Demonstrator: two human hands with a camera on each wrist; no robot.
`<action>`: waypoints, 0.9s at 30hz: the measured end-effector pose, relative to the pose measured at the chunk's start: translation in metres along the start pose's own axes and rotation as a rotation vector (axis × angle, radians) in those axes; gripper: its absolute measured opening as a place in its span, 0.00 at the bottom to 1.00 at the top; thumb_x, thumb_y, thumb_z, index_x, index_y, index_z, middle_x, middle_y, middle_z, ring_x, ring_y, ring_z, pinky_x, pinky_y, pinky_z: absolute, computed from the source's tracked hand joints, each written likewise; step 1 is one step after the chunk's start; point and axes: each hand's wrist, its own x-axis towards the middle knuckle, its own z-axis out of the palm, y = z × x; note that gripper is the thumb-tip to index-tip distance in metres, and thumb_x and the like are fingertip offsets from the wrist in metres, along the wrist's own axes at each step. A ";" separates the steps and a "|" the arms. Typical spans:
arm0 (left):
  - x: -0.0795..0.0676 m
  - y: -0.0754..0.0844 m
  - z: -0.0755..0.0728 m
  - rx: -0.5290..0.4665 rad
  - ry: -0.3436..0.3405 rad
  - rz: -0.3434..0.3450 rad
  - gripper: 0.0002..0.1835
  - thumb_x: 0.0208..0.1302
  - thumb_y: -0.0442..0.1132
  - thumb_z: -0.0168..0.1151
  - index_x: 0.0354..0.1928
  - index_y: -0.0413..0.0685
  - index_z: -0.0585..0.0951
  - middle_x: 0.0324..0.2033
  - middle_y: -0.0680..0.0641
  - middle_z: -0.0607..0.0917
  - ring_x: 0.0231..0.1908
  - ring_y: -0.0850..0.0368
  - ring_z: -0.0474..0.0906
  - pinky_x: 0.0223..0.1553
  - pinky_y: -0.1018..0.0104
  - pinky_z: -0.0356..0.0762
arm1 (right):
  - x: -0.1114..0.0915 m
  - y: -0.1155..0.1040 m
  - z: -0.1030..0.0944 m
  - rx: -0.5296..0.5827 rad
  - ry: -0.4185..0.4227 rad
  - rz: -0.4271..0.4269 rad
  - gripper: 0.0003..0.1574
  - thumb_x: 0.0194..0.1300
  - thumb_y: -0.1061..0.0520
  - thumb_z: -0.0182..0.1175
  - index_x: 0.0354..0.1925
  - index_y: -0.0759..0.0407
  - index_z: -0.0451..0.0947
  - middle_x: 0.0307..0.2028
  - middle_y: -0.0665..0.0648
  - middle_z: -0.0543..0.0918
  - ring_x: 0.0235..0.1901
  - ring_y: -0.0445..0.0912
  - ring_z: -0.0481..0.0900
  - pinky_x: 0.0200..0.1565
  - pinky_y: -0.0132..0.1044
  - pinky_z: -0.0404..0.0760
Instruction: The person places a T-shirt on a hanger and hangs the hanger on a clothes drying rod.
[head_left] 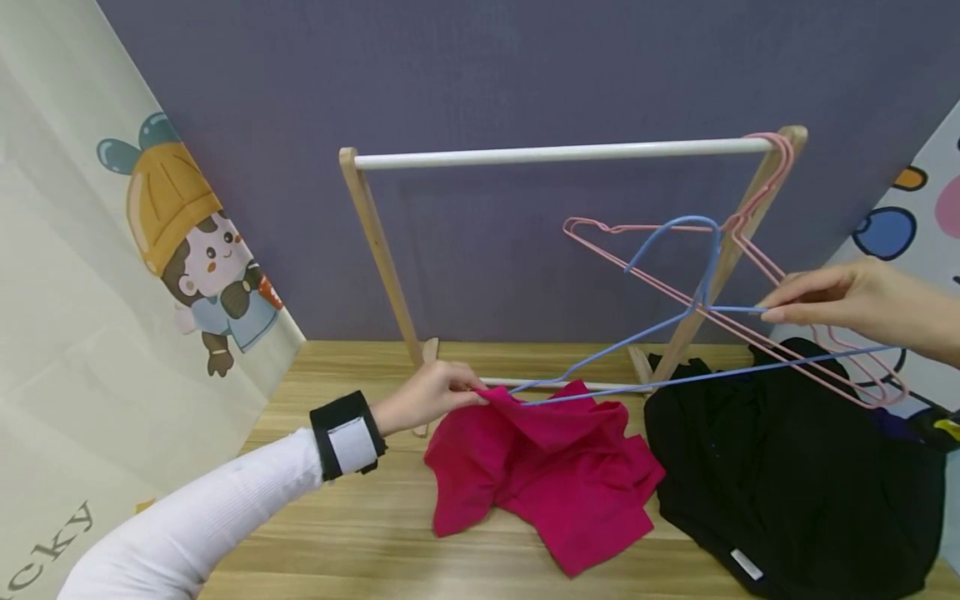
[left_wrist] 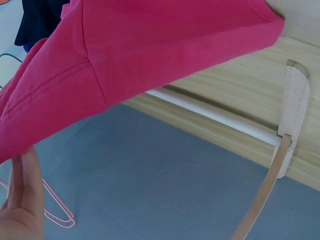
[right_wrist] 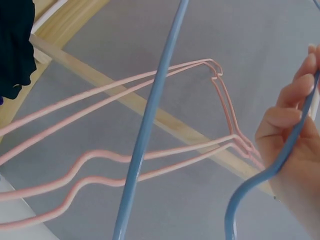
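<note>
A magenta T-shirt (head_left: 540, 475) lies crumpled on the table, its upper edge lifted. My left hand (head_left: 438, 393) pinches that edge between thumb and fingers. In the left wrist view the cloth (left_wrist: 165, 45) shows stitched seams, and my left hand (left_wrist: 25, 195) is at its lower edge. My right hand (head_left: 862, 296) pinches the upper bar of a blue hanger (head_left: 703, 292), held tilted with its hook up. The hanger's left end goes down into the shirt's lifted edge, where its tip is hidden. Up close, my right fingers (right_wrist: 295, 95) curl at the blue bar.
Behind stands a rack with a white rail (head_left: 562, 155) and wooden legs. Pink hangers (head_left: 783, 162) hang at the rail's right end, behind the blue one. A black garment pile (head_left: 795, 483) covers the table's right side. A grey wall (head_left: 480, 75) rises behind the rack.
</note>
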 end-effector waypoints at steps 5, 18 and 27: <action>0.001 0.001 0.001 -0.021 0.013 0.008 0.05 0.52 0.33 0.61 0.33 0.46 0.82 0.30 0.48 0.82 0.31 0.64 0.74 0.31 0.63 0.77 | -0.001 -0.003 0.009 0.016 0.009 -0.004 0.13 0.54 0.52 0.60 0.38 0.57 0.79 0.31 0.53 0.79 0.28 0.42 0.71 0.30 0.38 0.73; 0.003 0.010 -0.001 -0.022 0.044 -0.073 0.06 0.51 0.35 0.63 0.33 0.43 0.82 0.29 0.46 0.84 0.28 0.66 0.75 0.29 0.67 0.77 | -0.001 -0.011 0.034 0.095 0.023 -0.029 0.12 0.57 0.50 0.57 0.37 0.53 0.79 0.31 0.49 0.80 0.30 0.43 0.70 0.30 0.37 0.71; 0.011 0.016 -0.001 -0.022 0.030 -0.031 0.05 0.53 0.35 0.61 0.32 0.44 0.82 0.27 0.48 0.84 0.27 0.67 0.74 0.28 0.67 0.76 | 0.005 -0.026 0.059 0.268 0.048 -0.257 0.08 0.57 0.61 0.57 0.36 0.59 0.79 0.31 0.41 0.80 0.26 0.42 0.70 0.21 0.31 0.69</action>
